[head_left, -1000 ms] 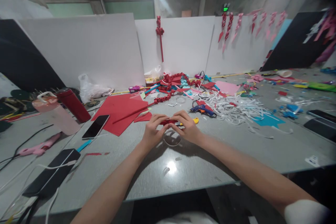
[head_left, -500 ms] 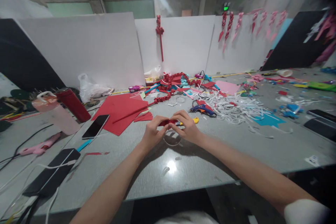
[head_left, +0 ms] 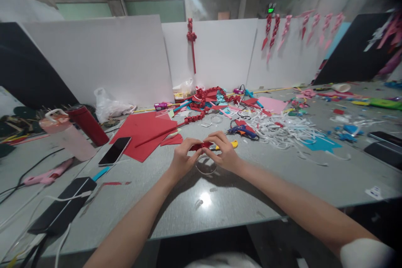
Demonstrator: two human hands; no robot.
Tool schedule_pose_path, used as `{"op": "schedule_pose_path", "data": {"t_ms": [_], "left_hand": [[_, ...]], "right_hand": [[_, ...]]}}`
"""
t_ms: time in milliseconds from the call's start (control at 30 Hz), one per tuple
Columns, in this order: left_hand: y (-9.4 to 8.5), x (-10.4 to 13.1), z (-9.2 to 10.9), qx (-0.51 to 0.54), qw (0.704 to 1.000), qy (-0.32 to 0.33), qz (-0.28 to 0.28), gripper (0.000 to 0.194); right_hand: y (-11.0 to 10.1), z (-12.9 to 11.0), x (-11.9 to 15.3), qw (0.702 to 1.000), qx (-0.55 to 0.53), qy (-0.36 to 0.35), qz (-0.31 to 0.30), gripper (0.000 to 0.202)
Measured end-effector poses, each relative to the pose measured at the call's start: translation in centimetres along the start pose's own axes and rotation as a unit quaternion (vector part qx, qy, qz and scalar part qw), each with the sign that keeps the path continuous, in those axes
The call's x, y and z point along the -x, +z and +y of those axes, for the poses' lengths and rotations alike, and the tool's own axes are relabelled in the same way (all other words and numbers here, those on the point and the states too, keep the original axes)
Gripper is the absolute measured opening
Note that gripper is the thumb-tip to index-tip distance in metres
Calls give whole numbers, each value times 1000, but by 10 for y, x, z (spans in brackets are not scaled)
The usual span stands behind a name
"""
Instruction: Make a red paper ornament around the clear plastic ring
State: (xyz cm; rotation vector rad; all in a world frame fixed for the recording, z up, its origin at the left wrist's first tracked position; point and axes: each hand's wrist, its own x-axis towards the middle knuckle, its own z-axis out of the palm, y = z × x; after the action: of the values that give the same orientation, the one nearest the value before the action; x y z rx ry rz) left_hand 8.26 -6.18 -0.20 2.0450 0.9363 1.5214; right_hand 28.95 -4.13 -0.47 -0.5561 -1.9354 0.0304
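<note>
My left hand (head_left: pixel 182 157) and my right hand (head_left: pixel 226 155) meet over the middle of the table. Both have their fingers closed on a small folded red piece (head_left: pixel 205 145), perhaps paper or ribbon, pinched between fingertips and thumbs. Directly below the fingertips is a thin pale ring (head_left: pixel 206 173); whether it is joined to the red piece I cannot tell. A yellow-handled cutter (head_left: pixel 233 144) lies behind my right hand, which partly covers it. Beyond it rests a dark blue glue gun (head_left: pixel 245 130).
Red sheets (head_left: pixel 138 134), a phone (head_left: pixel 114 151), a black power strip (head_left: pixel 63 206), a pink glue gun (head_left: pixel 48 176) and bottles (head_left: pixel 88 125) lie to the left. White strips (head_left: pixel 282 127) are heaped at right. Behind stands a white board (head_left: pixel 216 50) with a red braided piece hanging.
</note>
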Motion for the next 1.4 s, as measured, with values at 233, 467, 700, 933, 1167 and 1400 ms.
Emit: {"op": "schedule_pose_path", "data": {"t_ms": [233,467,700,933,1167,1400], "left_hand": [[-2,1,-5,-59,993,103,19,13],[-1,-1,-6,-95,973,207,35,21],[0,-2,-6,-99,969,222,50,22],[-1,-2,-4,-88,973,209,44,20],[-2,-2,-2,-47,989,138,10,13],[-3,-4,4,13,998,13,-58,13]], "right_hand": [[-2,-9,1,999,44,-10,28,21],[-3,-10,1,995,74,-49,43,28],[-3,-13,1,994,81,-45,52,24],[-4,-11,2,995,78,-37,43,17],[-14,-5,-4,997,52,-18,-44,15],[-26,0,-19,973,-117,2,-199,19]]}}
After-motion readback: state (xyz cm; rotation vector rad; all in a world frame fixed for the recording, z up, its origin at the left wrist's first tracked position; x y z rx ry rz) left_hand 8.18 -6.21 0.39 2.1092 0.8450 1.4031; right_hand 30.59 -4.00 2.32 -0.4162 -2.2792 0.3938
